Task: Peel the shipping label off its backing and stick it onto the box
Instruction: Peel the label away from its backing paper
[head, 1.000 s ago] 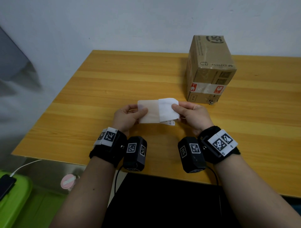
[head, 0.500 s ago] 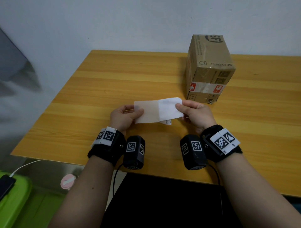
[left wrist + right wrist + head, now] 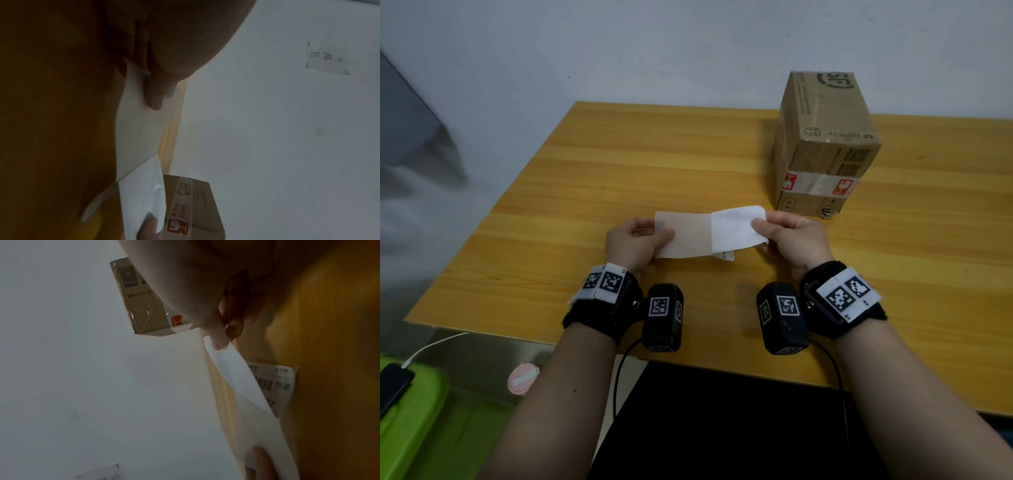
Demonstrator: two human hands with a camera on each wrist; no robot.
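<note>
My left hand [image 3: 664, 233] pinches the left end of the cream backing [image 3: 685, 236]; its thumb [image 3: 156, 95] lies on top. My right hand [image 3: 758, 228] pinches the right end of the white label [image 3: 736, 229], partly pulled away from the backing and blank side up. A printed part with a barcode [image 3: 275, 382] shows underneath. Both hands hold the strip just above the wooden table [image 3: 619, 164]. The taped cardboard box [image 3: 825, 144] stands upright behind my right hand, apart from the label.
A green bin [image 3: 410, 428] with a phone [image 3: 393, 387] on a white cable sits on the floor at lower left, next to a pink round object [image 3: 522, 378]. A white wall with a paper note [image 3: 327, 60] rises behind the table.
My hands have moved apart. The strip between them is longer, with more cream backing showing left of the white label. The box has not moved.
</note>
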